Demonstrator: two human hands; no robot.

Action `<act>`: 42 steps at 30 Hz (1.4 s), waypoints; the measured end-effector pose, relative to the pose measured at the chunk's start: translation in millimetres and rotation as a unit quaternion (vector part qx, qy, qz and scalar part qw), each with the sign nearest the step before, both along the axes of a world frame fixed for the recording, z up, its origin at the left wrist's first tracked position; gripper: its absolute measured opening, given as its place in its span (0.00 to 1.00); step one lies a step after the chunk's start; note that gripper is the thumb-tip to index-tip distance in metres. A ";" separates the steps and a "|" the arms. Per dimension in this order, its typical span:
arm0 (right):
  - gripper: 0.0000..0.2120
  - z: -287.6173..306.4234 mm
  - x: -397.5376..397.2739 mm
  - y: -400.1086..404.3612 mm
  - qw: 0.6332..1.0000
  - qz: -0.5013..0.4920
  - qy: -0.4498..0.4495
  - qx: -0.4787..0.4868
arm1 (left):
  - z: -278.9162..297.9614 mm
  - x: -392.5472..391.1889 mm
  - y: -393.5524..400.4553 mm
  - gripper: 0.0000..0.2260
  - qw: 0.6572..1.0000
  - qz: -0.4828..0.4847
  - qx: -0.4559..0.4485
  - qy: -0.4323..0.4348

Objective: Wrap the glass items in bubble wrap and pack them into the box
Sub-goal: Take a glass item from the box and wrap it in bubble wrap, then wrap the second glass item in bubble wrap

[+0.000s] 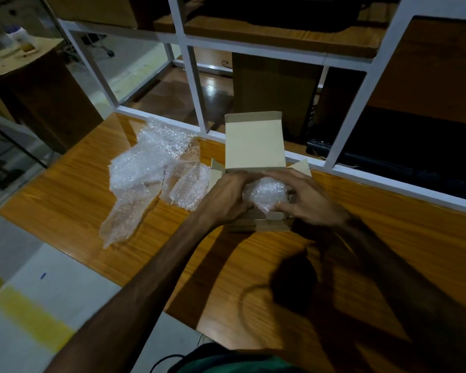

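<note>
A small cardboard box (254, 142) stands open on the wooden table (388, 227), its lid upright at the back. Over the box's opening sits a rounded bundle in bubble wrap (267, 193); what is inside the wrap is hidden. My left hand (226, 196) cups the bundle from the left and my right hand (307, 196) holds it from the right, fingers curled around it. Loose sheets of bubble wrap (151, 168) lie on the table left of the box.
A white metal frame (197, 84) with wooden shelves rises just behind the table. A brown cardboard stand (38, 84) with a white bottle (18, 35) is at the far left. The table's left edge drops to a grey floor with yellow stripes (30, 316).
</note>
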State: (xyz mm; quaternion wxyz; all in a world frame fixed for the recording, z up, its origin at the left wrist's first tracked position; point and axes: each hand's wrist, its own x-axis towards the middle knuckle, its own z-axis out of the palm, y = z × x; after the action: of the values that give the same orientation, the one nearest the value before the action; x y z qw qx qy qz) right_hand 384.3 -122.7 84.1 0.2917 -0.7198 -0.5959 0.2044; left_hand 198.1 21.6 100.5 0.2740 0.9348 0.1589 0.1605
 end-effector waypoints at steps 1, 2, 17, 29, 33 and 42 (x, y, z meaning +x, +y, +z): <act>0.38 1.2 1.3 1.1 1.000 -0.006 -0.016 -0.004 | -1.0 2.0 1.0 0.25 1.000 0.000 0.001 0.004; 0.38 2.4 2.2 2.4 0.999 -0.013 -0.033 -0.011 | -3.1 4.0 2.5 0.25 1.000 0.000 0.003 0.010; 0.32 -15.4 1.0 31.0 0.978 0.011 -0.118 -0.173 | -15.8 7.0 16.2 0.22 0.980 0.004 0.112 0.162; 0.35 -29.0 -11.0 51.1 0.972 -0.023 -0.077 -0.223 | -17.2 -20.7 17.6 0.14 0.994 0.056 0.097 -0.007; 0.35 -27.6 -20.5 49.1 0.969 -0.042 -0.089 -0.225 | -21.2 -35.5 12.4 0.17 0.994 0.086 0.064 -0.027; 0.29 -15.0 -30.9 40.0 0.974 -0.104 -0.107 -0.169 | -35.9 -72.2 12.3 0.11 0.981 0.153 0.037 -0.113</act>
State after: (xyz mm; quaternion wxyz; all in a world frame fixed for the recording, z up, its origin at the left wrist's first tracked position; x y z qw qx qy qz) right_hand 353.4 -82.7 69.1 0.1195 -0.8344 -0.5025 0.1925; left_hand 125.9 33.9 64.6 0.2273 0.8848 0.2624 0.3107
